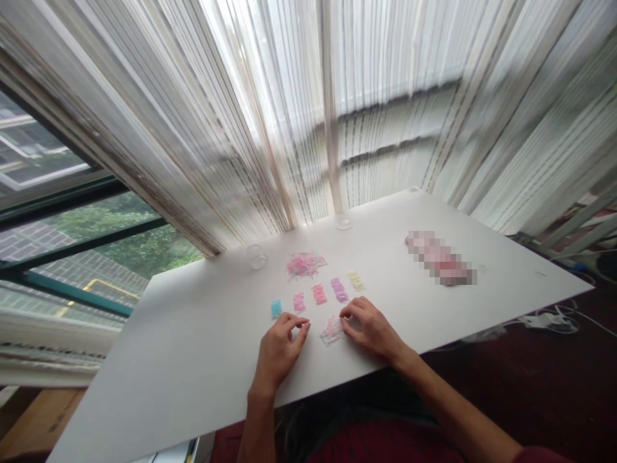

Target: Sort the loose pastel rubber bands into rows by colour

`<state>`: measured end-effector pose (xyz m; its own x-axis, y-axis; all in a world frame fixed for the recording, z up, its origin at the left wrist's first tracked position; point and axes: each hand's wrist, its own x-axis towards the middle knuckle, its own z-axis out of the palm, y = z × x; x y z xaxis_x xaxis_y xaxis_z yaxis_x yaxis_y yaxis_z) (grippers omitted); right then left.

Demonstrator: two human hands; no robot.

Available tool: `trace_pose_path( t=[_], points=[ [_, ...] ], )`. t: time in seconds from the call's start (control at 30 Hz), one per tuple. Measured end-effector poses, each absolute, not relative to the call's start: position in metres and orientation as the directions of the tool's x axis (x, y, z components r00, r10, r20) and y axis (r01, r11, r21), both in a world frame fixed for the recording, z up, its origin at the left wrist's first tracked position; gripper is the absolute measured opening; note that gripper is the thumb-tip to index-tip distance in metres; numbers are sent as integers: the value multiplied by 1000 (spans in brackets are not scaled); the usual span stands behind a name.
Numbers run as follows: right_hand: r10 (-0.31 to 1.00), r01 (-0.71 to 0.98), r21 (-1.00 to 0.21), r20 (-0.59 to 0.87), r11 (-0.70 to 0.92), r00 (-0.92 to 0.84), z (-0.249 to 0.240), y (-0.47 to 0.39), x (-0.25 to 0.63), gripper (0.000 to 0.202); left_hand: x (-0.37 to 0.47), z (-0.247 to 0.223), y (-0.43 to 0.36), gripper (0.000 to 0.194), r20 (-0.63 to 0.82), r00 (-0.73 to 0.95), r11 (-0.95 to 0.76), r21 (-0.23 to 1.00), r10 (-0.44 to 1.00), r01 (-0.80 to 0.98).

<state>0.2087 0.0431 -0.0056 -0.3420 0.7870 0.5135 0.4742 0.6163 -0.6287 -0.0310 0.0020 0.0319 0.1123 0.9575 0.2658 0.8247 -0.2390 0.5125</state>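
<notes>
Just beside right hand [371, 329] — clear packet [332, 330]

Five sorted colour piles [319, 294], one mixed heap [305, 264] (pink mostly).

small clear bag [332, 330]: transparent, pinkish contents, lies flat and slightly crumpled on the white table, near its front edge; contents too small to make out.
bag position: between the two hands, just in front of the row of sorted piles.
left hand [279, 344]: rests on the table just left of the bag, fingers curled, fingertips pinched together; whether they hold anything cannot be told.
right hand [371, 329]: palm down, fingertips touching the bag's right edge.
</notes>
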Motion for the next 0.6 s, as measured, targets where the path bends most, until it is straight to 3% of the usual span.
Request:
trace_pose_path(
  t=[0.13,0.37,0.6],
  points=[
    [780,498,-601,508,625,-366,-8,44,207,14,1,34,4,20,161,170,-228,481,972,846],
    [789,535,-582,493,612,-367,-10,45,208,16,25,33,6,13,136,112,-153,344,984,926],
    [786,539,-574,488,616,-379,-9,45,207,14,24,27,6,12,168,102,-162,391,980,906]
  ],
)
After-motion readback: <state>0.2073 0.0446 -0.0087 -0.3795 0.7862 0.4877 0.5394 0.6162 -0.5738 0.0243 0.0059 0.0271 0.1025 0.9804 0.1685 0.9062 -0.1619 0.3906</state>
